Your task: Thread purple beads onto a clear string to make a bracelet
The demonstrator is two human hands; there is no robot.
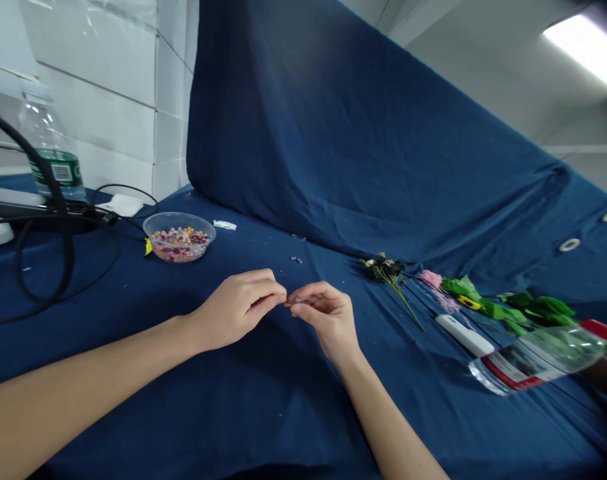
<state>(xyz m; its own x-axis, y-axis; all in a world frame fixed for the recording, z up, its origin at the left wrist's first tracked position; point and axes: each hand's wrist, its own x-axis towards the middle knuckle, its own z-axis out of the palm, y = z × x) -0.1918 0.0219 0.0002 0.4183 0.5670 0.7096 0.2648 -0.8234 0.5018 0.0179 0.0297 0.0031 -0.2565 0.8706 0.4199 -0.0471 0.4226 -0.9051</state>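
My right hand [330,319] is closed in a pinch, with a small purplish bead [297,301] between thumb and forefinger. Its fingertips meet those of my left hand [246,303], also pinched closed; what the left fingers hold, if anything, is hidden. Both hands are raised over the blue cloth [223,407]. Beyond them a few small purple beads [296,259] lie loose on the cloth. A clear plastic bowl [212,235] of mixed pink, orange, white and dark red beads stands past my left hand.
At the left are black cables [63,233] and an upright water bottle [56,157]. On the right lie artificial flowers [388,270], green leaves [503,310], a white elongated device [464,335] and a bottle on its side [528,360]. A blue curtain [333,133] rises behind.
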